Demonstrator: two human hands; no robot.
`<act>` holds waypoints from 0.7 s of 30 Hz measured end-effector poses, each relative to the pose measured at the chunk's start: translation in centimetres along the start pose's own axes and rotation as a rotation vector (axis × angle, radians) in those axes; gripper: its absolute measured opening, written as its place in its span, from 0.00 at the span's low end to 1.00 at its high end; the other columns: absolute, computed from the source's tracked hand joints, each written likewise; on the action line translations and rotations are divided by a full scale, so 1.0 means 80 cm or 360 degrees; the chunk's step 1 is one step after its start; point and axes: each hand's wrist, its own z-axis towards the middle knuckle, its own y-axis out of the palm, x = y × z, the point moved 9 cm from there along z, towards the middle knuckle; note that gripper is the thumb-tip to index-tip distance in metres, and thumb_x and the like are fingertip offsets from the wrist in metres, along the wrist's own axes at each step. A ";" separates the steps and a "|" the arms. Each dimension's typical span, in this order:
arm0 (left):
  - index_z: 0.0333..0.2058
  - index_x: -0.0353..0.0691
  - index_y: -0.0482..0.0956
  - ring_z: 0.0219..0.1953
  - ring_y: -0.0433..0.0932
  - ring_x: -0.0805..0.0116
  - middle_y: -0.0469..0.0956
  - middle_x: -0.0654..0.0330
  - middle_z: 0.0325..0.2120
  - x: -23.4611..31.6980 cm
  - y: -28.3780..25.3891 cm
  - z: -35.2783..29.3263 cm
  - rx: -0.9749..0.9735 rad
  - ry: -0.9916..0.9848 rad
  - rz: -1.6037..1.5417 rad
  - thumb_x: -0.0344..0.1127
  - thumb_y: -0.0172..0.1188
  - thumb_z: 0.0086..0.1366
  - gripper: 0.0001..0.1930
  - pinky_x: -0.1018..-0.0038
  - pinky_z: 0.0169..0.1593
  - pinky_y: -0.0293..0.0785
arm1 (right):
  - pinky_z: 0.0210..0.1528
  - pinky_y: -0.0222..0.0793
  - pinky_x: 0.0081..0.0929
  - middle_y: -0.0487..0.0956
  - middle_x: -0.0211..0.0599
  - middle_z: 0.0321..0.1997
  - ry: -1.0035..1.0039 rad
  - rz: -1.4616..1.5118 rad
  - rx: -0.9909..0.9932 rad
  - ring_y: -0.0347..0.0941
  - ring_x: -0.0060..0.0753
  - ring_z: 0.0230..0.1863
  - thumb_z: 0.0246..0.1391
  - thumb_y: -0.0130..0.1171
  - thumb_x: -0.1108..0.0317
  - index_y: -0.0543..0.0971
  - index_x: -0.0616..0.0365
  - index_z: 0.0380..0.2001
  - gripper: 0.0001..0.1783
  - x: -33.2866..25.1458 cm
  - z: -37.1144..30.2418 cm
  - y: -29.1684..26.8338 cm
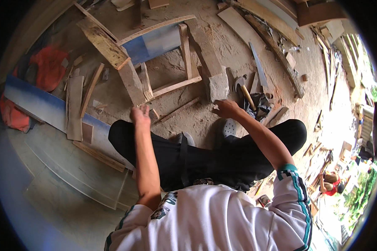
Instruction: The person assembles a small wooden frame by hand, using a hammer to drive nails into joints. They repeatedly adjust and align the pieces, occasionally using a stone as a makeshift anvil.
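Note:
My left hand point(141, 115) is at the near end of a grey block point(132, 85), its fingers raised and slightly apart, with nothing seen in them. Across from it, my right hand point(227, 109) reaches to the near end of a second pale block point(218, 87), fingers loosely bent and apart; contact cannot be made out. Between the two blocks lies a wooden frame point(176, 85) of thin strips, with a blue and white panel point(155, 42) at its far side. A yellowish board point(102, 42) rests by the left block.
Right of my right hand lie a hammer point(248, 97) with a yellow handle, a black plastic bag point(262, 104) and a saw point(258, 65). Long planks point(274, 54) line the right. A blue-white board point(42, 104) and orange cloth point(50, 69) lie left. Another person point(331, 184) crouches far right.

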 end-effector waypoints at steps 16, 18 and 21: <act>0.50 0.38 0.69 0.55 0.69 0.64 0.70 0.61 0.49 -0.091 0.023 0.019 -0.0256 -0.0241 0.0754 0.40 0.50 0.68 0.16 0.59 0.59 0.66 | 0.46 0.70 0.43 0.80 0.44 0.43 -0.0309 -0.0315 0.0388 0.76 0.46 0.48 0.58 0.47 0.64 0.73 0.50 0.52 0.18 -0.060 0.079 0.088; 0.53 0.37 0.67 0.58 0.66 0.62 0.68 0.59 0.52 -0.085 0.022 0.023 -0.0263 -0.0215 0.0778 0.39 0.51 0.67 0.19 0.58 0.60 0.65 | 0.33 0.74 0.49 0.81 0.48 0.32 -0.0170 -0.0164 0.0021 0.79 0.55 0.35 0.58 0.47 0.63 0.70 0.56 0.50 0.17 -0.069 0.045 0.038; 0.56 0.36 0.64 0.61 0.64 0.61 0.66 0.58 0.55 -0.090 0.033 0.025 -0.0256 -0.0241 0.0780 0.40 0.52 0.67 0.22 0.58 0.61 0.64 | 0.32 0.74 0.49 0.80 0.49 0.29 -0.0070 -0.0130 0.0104 0.79 0.56 0.33 0.59 0.47 0.61 0.71 0.57 0.46 0.15 -0.020 0.001 -0.003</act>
